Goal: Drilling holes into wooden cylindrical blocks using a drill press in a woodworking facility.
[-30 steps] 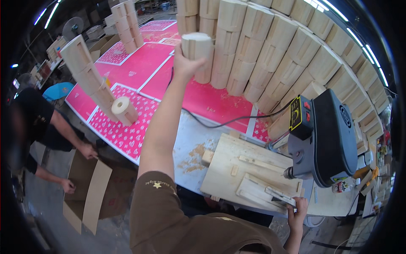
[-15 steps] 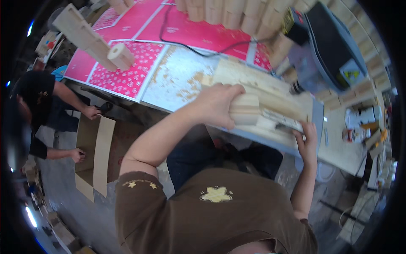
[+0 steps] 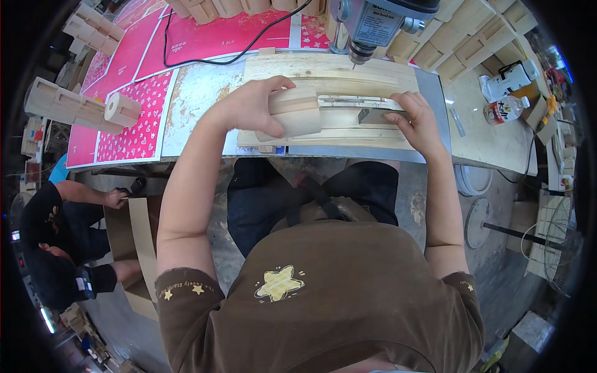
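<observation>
My left hand (image 3: 252, 107) grips a pale wooden cylinder block (image 3: 297, 113) and holds it lying on the wooden jig board (image 3: 329, 74) on the workbench. My right hand (image 3: 415, 119) rests on the jig's right side, fingers on a small dark metal piece (image 3: 372, 115) beside a metal strip. The drill press head (image 3: 376, 22) hangs above the far edge of the jig, its bit pointing down behind the block.
Pink patterned sheets (image 3: 134, 124) cover the bench to the left, with wooden blocks (image 3: 81, 107) lying on them. A black cable (image 3: 205, 59) crosses the bench. White bottles (image 3: 507, 93) stand at the right. Another person (image 3: 59, 248) crouches at lower left handling cardboard strips (image 3: 144, 236).
My left hand took a wooden block from the far stack and brought it down onto the jig under the drill. My view tilted down toward the bench.
</observation>
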`<action>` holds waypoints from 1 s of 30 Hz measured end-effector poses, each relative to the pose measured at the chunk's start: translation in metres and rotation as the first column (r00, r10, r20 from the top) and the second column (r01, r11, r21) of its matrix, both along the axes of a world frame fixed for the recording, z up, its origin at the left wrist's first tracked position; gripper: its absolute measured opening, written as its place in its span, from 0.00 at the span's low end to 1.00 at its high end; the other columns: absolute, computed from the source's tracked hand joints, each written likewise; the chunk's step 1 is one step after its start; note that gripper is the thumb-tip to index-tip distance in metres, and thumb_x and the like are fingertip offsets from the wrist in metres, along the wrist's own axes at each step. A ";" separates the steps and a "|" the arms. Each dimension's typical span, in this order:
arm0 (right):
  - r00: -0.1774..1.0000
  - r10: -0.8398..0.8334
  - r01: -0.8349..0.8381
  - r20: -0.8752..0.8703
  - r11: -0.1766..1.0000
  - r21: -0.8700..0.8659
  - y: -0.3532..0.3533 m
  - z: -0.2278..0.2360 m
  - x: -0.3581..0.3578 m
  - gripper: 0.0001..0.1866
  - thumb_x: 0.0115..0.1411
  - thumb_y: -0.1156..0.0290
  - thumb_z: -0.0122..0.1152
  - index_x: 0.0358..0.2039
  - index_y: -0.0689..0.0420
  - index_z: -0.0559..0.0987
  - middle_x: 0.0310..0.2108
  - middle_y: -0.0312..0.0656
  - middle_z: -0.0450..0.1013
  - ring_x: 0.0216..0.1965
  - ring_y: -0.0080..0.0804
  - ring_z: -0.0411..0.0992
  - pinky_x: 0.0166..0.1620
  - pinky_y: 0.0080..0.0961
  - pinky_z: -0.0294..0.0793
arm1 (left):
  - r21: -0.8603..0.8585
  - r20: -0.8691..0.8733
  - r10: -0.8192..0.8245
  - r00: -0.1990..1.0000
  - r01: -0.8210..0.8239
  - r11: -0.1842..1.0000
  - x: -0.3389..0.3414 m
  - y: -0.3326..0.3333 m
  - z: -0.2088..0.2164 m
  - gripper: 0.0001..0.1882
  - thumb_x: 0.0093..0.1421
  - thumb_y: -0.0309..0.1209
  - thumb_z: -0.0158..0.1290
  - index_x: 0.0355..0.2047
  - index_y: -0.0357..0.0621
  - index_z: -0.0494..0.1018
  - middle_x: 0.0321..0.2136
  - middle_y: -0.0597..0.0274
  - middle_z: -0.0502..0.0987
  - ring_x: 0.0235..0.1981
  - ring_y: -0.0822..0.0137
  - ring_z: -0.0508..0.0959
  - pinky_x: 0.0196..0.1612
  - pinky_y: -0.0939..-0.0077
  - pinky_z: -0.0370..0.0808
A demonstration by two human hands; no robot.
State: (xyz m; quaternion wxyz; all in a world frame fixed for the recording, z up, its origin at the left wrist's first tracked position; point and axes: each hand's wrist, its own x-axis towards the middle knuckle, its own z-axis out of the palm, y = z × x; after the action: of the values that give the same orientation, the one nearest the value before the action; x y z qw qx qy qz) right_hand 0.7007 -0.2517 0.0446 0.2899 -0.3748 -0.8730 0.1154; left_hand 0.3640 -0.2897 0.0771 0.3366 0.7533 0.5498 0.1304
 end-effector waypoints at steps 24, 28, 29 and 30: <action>0.993 -0.090 0.085 0.077 0.994 0.065 -0.008 -0.001 0.004 0.18 0.45 0.71 0.65 0.39 0.57 0.75 0.32 0.42 0.71 0.37 0.43 0.66 0.40 0.34 0.65 | 0.027 0.867 0.247 0.433 -0.535 0.844 0.092 -0.037 -0.092 0.44 0.37 0.28 0.70 0.53 0.42 0.57 0.52 0.59 0.60 0.51 0.62 0.67 0.55 0.65 0.69; 0.982 -0.178 0.176 0.058 0.984 0.031 -0.009 -0.001 0.006 0.18 0.44 0.71 0.66 0.38 0.56 0.75 0.32 0.42 0.71 0.36 0.43 0.67 0.39 0.34 0.66 | 0.318 0.569 0.298 0.766 -0.539 0.780 0.094 -0.044 -0.094 0.35 0.38 0.29 0.68 0.46 0.36 0.64 0.43 0.52 0.68 0.45 0.59 0.72 0.49 0.69 0.70; 0.984 -0.169 0.167 0.060 0.985 0.033 -0.010 0.001 0.008 0.18 0.44 0.71 0.66 0.38 0.56 0.75 0.32 0.42 0.71 0.36 0.43 0.67 0.39 0.34 0.66 | 0.387 0.579 0.264 0.771 -0.546 0.743 0.095 -0.045 -0.090 0.32 0.38 0.30 0.67 0.44 0.36 0.68 0.37 0.50 0.71 0.42 0.55 0.73 0.46 0.68 0.70; 0.982 -0.175 0.175 0.077 0.985 0.006 -0.012 0.002 0.011 0.18 0.44 0.72 0.66 0.38 0.56 0.75 0.32 0.42 0.71 0.36 0.43 0.67 0.38 0.33 0.66 | 0.387 0.582 0.269 0.767 -0.552 0.738 0.090 -0.044 -0.091 0.32 0.38 0.30 0.67 0.44 0.36 0.68 0.37 0.50 0.71 0.42 0.55 0.73 0.46 0.68 0.70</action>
State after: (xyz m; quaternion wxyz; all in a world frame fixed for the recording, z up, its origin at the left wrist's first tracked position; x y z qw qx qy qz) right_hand 0.7120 -0.2637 0.0465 0.2648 -0.4543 -0.8472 0.0751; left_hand 0.4544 -0.3337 -0.0141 0.2002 0.6114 0.5443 0.5384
